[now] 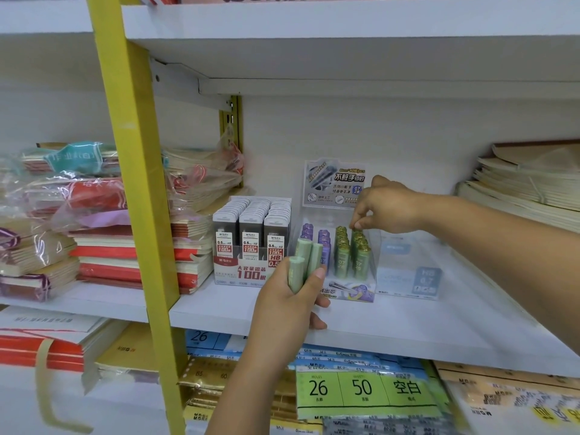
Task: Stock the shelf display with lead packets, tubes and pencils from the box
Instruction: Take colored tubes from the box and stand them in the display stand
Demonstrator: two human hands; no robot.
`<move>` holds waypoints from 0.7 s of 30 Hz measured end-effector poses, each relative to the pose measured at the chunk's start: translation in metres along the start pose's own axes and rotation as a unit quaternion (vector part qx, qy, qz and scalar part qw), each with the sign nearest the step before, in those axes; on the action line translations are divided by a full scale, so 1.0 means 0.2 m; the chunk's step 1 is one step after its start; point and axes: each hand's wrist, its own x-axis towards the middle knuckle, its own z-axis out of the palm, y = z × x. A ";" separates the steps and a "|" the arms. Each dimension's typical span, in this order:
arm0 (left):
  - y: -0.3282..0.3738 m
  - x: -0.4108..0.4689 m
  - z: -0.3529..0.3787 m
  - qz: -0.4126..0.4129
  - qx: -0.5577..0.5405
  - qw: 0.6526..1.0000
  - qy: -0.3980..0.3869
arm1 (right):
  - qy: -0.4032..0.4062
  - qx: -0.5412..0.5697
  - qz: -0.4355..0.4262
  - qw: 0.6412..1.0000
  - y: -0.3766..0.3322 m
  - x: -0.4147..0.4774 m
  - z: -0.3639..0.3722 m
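Head view of a shop shelf (408,321) during restocking. The left hand (292,296) hangs in front of the shelf edge with its fingers (318,274) curled round a bundle of green tubes (306,259). The tubes' long axes are near upright, leaning slightly right, with their flat ends uppermost. The right hand (387,207) reaches in from the right over the clear display tray (351,291). Its fingers (361,219) are bunched and point down, seemingly pinching the cap of the rear tube (357,231) in the rightmost row. Seated tubes (343,255) stand vertically in two green rows, with purple tubes (323,243) in the rows to their left. The grey lead packets (251,233) fill a separate stand just beside the tray on the left. The supply box is out of view. The next move likely turns on one relation: the held bundle lies down and to the left of the right hand, in front of the tray, and the slots accept tubes only along a vertical axis. The right hand is nearer the back slots, so it is the likelier hand to seat each tube.
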 end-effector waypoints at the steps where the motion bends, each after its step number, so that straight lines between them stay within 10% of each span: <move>1: 0.01 0.00 0.00 -0.002 -0.001 1.000 0.000 | 0.018 -0.006 -0.007 1.000 -0.01 -0.01 -0.01; 5: 0.03 -0.02 -0.02 -0.017 -0.030 0.999 -0.005 | 0.171 0.098 -0.027 0.980 -0.09 -0.13 -0.05; 10: 0.05 -0.04 -0.01 -0.019 -0.079 0.996 -0.027 | -0.003 0.449 -0.080 0.890 -0.31 -0.38 -0.01; 21: 0.04 -0.04 -0.08 -0.025 -0.151 0.988 -0.003 | 0.028 0.569 -0.023 0.822 -0.26 -0.47 0.09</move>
